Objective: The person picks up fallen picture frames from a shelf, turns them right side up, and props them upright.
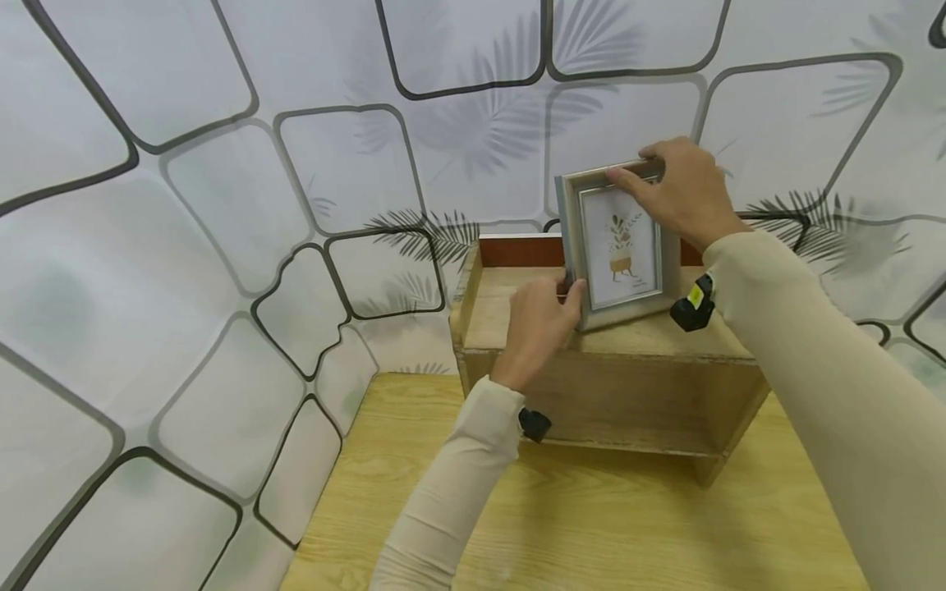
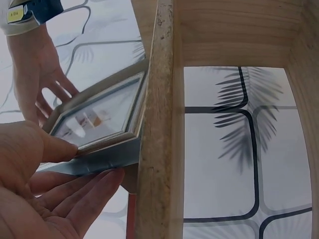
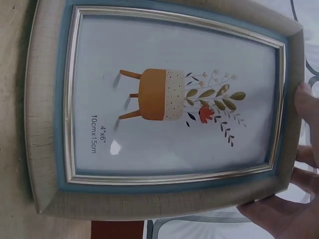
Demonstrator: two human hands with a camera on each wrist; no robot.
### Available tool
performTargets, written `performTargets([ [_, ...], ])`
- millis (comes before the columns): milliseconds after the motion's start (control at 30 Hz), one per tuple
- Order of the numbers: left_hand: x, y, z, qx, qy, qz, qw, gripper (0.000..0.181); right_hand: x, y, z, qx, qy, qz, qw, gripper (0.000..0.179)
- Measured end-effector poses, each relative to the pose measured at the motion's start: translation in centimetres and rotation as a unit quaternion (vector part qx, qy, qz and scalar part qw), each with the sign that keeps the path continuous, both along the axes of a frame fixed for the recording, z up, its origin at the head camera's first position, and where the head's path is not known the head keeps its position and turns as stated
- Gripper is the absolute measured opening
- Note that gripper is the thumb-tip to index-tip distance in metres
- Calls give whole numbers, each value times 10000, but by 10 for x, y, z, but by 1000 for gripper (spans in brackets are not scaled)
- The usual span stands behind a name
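A picture frame [image 1: 621, 242] with a silvery-beige border and a printed plant picture stands slightly tilted on top of a small wooden shelf [image 1: 510, 316]. My right hand [image 1: 687, 189] grips its top edge, thumb on the front and fingers behind. My left hand [image 1: 538, 324] holds the lower left side of the frame. In the left wrist view the left thumb lies on the front border of the frame [image 2: 107, 144], with the fingers along its blue-grey side. The right wrist view shows the frame's front [image 3: 164, 199] close up, the right hand [image 3: 284, 214] at its top edge.
The wooden shelf has an open compartment [image 1: 621, 402] below its top and a raised left side. It stands on a wood-grain surface [image 1: 414, 460] against a wall [image 1: 207, 246] with a leaf and rounded-line pattern. A reddish-brown strip [image 1: 517, 251] runs along the shelf's back.
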State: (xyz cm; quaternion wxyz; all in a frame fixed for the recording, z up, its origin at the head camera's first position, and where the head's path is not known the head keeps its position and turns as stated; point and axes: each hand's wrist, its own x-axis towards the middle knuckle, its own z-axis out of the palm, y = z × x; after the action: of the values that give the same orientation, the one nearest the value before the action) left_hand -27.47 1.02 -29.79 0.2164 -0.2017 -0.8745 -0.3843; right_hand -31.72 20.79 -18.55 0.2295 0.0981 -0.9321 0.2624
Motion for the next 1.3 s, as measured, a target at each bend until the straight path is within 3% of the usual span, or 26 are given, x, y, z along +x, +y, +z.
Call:
performTargets([
  [633,-12,-5,-4,300,4,117,9995,33,10,-7,-12,-279,1331,-939,9862,68],
  [900,-13,-7,-4,293,69,208,9993,31,13,-11,-14,-423,1456,-1290,9800,69],
  [1300,-14,-12,-2,521,-107,183,9984,39,22,-6,-9,-538,1229,-1196,9837,73],
])
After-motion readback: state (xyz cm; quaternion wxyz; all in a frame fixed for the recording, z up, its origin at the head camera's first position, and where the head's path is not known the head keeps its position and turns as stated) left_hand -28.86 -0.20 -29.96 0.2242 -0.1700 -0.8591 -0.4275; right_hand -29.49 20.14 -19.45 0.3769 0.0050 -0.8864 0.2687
